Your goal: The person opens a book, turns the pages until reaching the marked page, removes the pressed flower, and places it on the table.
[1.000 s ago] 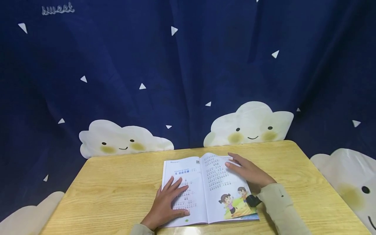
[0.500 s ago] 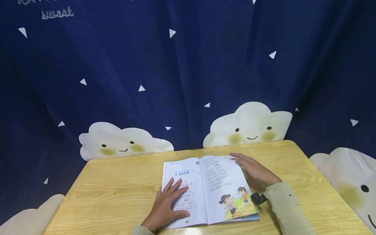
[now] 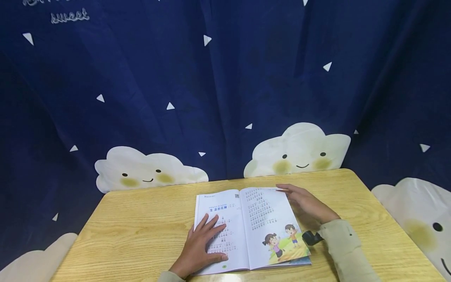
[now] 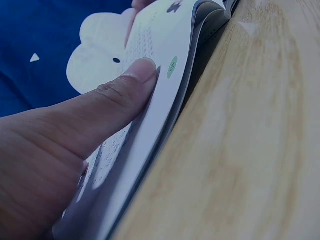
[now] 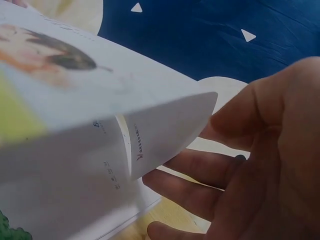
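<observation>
An illustrated textbook (image 3: 258, 239) lies open in front of me on the wooden table. My left hand (image 3: 204, 244) rests flat across its left page with the fingers spread. In the left wrist view, the thumb (image 4: 115, 97) presses the paper beside the green page-number mark. My right hand (image 3: 311, 203) is at the upper right edge of the right page. The right wrist view shows the page corner (image 5: 172, 125) raised and bowed, its edge right at my fingertips (image 5: 155, 180), which are extended, not curled round it. Part of that hand is cut off there.
The wooden table (image 3: 137, 227) extends on both sides of the book. Behind it hangs a dark blue curtain (image 3: 148, 70) with white clouds and triangles. A black wrist-camera mount (image 3: 311, 237) sits at my right cuff, close to the book's right edge.
My right hand has shifted slightly right, and its thumb has left the top of the right page for the page's edge. The left hand has stayed in place.
</observation>
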`<act>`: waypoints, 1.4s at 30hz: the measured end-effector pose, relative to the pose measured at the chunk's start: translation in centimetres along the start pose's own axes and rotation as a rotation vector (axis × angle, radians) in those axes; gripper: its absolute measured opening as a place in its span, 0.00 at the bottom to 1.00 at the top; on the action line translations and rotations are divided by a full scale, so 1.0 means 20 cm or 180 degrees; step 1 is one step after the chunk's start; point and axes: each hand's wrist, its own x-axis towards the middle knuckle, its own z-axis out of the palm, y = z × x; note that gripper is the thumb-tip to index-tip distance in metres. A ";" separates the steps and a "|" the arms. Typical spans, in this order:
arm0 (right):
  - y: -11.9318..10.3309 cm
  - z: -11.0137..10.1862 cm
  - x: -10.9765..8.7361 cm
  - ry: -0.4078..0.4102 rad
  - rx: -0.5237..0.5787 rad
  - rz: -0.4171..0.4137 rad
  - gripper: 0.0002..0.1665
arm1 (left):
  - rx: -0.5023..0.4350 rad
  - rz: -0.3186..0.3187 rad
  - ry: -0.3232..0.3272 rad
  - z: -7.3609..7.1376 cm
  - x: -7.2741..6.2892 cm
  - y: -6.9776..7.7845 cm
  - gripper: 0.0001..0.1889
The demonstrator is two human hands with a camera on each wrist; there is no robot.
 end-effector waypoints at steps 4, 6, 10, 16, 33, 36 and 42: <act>0.00 -0.01 -0.01 -0.0014 -0.0041 -0.0042 0.29 | 0.0003 -0.0011 -0.0011 0.00 0.00 0.00 0.46; 0.00 -0.02 -0.01 -0.0002 -0.0097 -0.0106 0.29 | 0.0001 -0.0016 -0.0020 0.00 0.00 0.00 0.46; 0.00 -0.02 -0.01 0.0025 -0.0253 -0.0223 0.29 | -0.0005 -0.0028 -0.0029 0.00 0.00 0.00 0.46; 0.01 -0.03 -0.01 -0.0009 -0.0267 -0.0297 0.28 | -0.0004 -0.0035 -0.0035 0.00 0.00 0.00 0.46; -0.01 -0.04 -0.03 -0.0035 -0.0247 -0.0390 0.41 | -0.0025 -0.0036 -0.0041 0.00 0.00 0.00 0.46; -0.02 -0.03 -0.02 -0.0094 -0.0213 -0.0490 0.38 | -0.0030 -0.0055 -0.0053 0.00 0.00 0.00 0.46; -0.08 0.01 -0.03 -0.0199 -0.0210 -0.0429 0.34 | -0.0029 -0.0085 -0.0071 0.00 0.00 -0.01 0.46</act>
